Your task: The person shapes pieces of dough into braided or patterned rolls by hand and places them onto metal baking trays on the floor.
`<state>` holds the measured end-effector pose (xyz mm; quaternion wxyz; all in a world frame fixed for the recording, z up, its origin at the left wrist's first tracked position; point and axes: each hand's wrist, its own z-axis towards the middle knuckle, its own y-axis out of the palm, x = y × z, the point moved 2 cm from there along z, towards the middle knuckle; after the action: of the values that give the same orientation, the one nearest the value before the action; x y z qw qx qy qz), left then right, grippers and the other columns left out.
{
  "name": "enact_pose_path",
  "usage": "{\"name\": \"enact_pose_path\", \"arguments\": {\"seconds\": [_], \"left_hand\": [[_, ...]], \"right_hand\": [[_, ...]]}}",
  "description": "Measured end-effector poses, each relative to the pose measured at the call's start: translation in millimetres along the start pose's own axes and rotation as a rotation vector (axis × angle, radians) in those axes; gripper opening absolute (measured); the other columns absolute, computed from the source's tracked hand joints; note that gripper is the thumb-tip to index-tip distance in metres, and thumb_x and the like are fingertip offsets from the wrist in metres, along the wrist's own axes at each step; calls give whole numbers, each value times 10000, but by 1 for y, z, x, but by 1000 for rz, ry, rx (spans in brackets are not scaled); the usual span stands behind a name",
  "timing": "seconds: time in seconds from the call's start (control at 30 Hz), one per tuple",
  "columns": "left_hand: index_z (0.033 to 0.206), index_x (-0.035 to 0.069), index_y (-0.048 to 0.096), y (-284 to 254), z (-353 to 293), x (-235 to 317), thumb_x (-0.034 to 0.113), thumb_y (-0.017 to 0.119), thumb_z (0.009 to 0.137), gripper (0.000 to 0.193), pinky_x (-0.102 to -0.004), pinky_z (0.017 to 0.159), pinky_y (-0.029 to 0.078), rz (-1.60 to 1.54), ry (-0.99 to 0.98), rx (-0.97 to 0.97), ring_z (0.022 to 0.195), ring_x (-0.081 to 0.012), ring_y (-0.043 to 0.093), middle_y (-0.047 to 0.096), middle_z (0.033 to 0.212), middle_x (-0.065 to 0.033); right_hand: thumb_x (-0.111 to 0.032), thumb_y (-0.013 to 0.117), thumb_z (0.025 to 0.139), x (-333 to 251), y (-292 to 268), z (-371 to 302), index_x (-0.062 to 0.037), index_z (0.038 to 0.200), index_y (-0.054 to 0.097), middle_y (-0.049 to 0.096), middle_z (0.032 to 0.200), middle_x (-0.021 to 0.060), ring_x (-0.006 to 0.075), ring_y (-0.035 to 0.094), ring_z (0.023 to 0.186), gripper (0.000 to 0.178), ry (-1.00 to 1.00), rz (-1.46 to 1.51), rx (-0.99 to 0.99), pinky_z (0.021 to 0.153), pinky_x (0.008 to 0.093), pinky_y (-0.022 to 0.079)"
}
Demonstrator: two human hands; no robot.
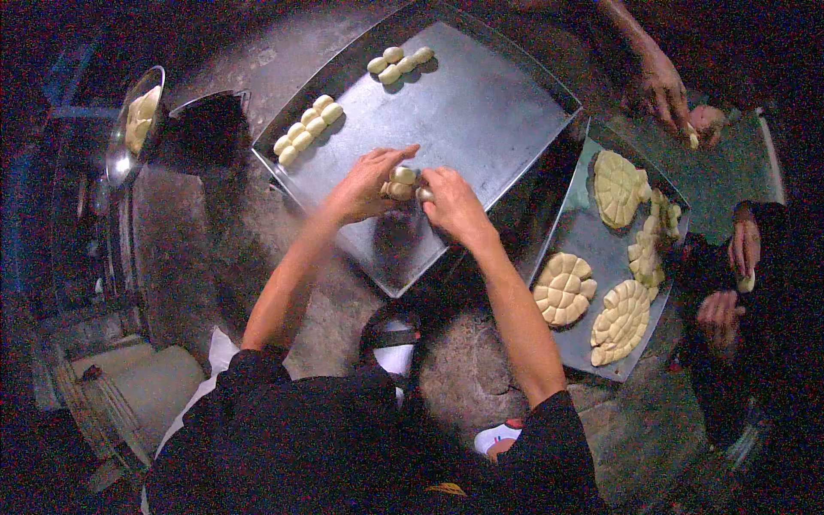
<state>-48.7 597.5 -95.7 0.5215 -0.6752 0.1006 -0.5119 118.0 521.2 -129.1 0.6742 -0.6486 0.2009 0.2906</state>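
Over the near part of a large metal tray (455, 112), a small cluster of pale dough balls (401, 183) sits between my hands. My left hand (371, 182) curves round the cluster's left side, its fingers reaching along the far edge. From the right, my right hand (453, 204) closes its fingertips on a dough ball (425, 196) at the cluster's edge. Whether the cluster touches the tray is hard to see. A double row of joined dough balls (307, 129) lies along the tray's left side, and a smaller group (400, 64) rests near the far corner.
At right, a second metal tray (562, 330) bears several patterned dough shapes, one a round loaf (564, 289). Another person's hand (661, 86) pinches a small dough piece beyond it; more hands (721, 313) work at far right. A metal bowl (137, 129) with dough stands far left.
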Motion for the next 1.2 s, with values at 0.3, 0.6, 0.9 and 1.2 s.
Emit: {"name": "enact_pose_path", "arguments": {"seconds": [0.3, 0.6, 0.9, 1.2], "left_hand": [[1064, 62, 645, 14, 9, -28, 62, 752, 668, 410, -413, 820, 495, -74, 36, -53, 930, -334, 621, 657, 972, -122], [1284, 106, 582, -7, 13, 39, 141, 858, 656, 687, -418, 1078, 397, -58, 9, 144, 1285, -320, 481, 514, 1391, -115], [1235, 93, 603, 25, 24, 143, 184, 825, 732, 557, -403, 1017, 444, -382, 211, -3, 1253, -287, 532, 549, 1363, -112], [1214, 10, 619, 70, -4, 177, 195, 701, 893, 379, -376, 1001, 467, -952, -103, -410, 1147, -214, 602, 654, 1202, -99]], "right_hand": [[-132, 706, 748, -10, 2, -2, -55, 1085, 606, 628, 1005, 151, 353, 574, 1042, 360, -11, -157, 182, 924, 472, 457], [-151, 665, 884, 113, -165, -194, 5, 932, 688, 686, 861, 126, 220, 648, 781, 165, 514, -117, 626, 747, 336, 504], [-210, 764, 808, 170, -110, -319, 13, 921, 625, 612, 837, 58, 153, 549, 719, 286, 635, -191, 458, 686, 286, 474], [-89, 701, 864, 75, -200, -267, -62, 1174, 544, 637, 914, 40, 156, 592, 821, 349, 759, -33, 734, 724, 320, 487]]}}
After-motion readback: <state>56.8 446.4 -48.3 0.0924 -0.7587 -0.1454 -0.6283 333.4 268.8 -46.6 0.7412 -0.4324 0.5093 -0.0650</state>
